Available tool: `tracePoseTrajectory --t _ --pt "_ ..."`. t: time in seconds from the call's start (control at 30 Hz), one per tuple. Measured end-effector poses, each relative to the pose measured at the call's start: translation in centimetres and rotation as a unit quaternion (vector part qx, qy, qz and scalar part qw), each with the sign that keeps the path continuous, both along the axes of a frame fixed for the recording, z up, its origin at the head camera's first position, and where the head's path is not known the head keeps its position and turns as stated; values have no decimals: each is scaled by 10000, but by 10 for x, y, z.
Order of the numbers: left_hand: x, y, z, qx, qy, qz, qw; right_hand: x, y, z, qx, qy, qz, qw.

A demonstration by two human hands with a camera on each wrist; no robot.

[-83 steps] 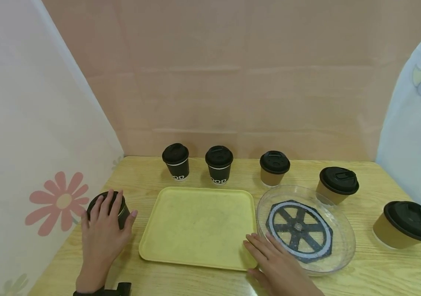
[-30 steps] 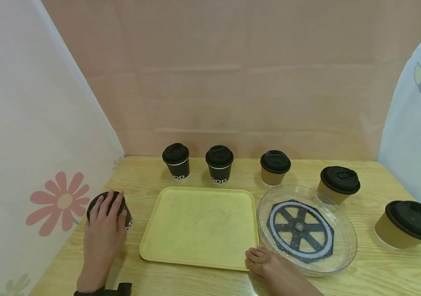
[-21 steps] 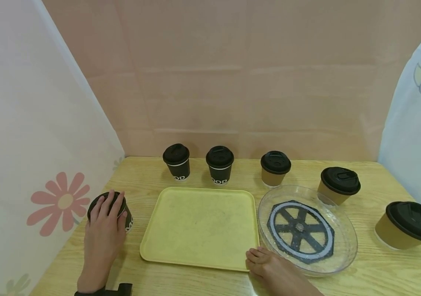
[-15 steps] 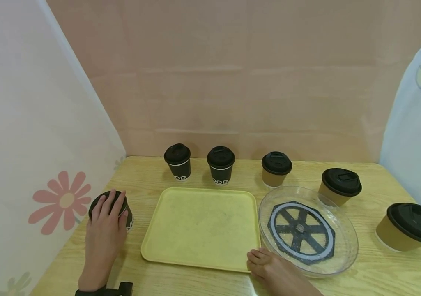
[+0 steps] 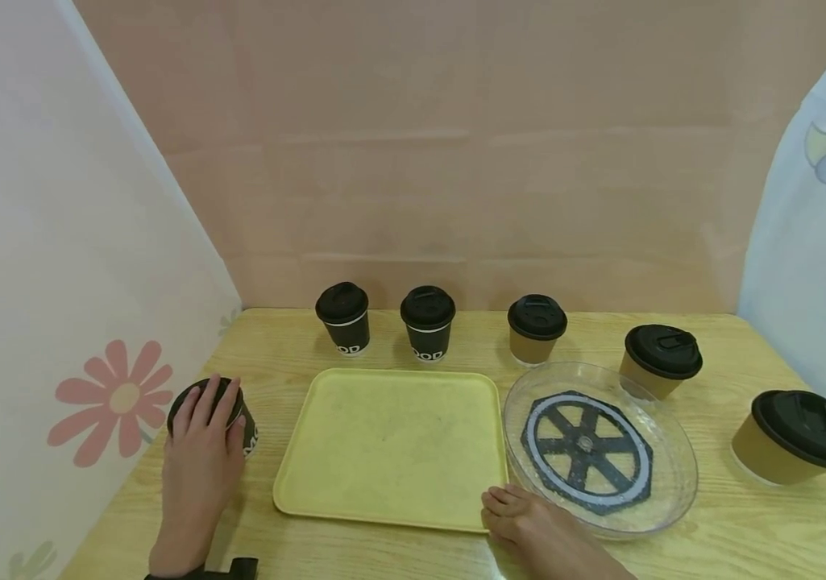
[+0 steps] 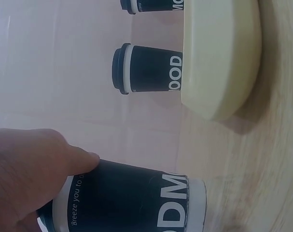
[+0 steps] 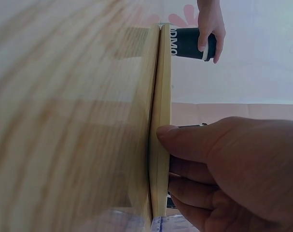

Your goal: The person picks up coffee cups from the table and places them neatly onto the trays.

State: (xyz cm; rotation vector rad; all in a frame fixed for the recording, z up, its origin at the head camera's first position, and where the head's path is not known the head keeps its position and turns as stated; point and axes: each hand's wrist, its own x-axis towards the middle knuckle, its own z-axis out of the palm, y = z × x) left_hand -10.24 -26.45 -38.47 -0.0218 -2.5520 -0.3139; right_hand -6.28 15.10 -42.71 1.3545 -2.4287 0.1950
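In the head view my left hand (image 5: 202, 463) holds a black lidded paper coffee cup (image 5: 249, 433) from above, left of the yellow tray (image 5: 383, 451). Its fingers spread over the lid. The left wrist view has the thumb pressed on the side of that cup (image 6: 127, 198), just under the lid, above white lettering. My right hand (image 5: 532, 528) grips the tray's near right corner. Seen from the right wrist, the thumb lies on the outer side of the tray's edge (image 7: 160, 92) and the other fingers curl over the rim.
Two black lidded cups (image 5: 347, 332) (image 5: 429, 338) stand behind the tray. A small brown lidded cup (image 5: 532, 346) and two wider brown lidded bowls (image 5: 648, 374) (image 5: 775, 451) stand to the right. A clear round dish (image 5: 681, 491) with a dark wheel-like pattern sits against the tray's right side.
My right hand has gone from straight fingers over the tray's corner to gripping it. My left thumb has come in against the cup, which has turned so its lettering shows.
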Motion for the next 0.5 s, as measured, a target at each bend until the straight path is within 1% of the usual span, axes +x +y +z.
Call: tracePoseTrajectory --t 0.1,0.2,0.3,0.5 --pt "0 -1 0 33 13 -10 10000 1 -1 2 23 -82 -47 10000" --pt "0 -2 -1 66 105 -61 9999 1 -1 3 55 -193 -112 9997" --pt "-1 -1 0 79 260 -115 9996 2 -1 3 71 -313 -179 9993" --pt "-5 7 5 -6 653 -329 9973 2 0 3 76 -343 -181 9992"
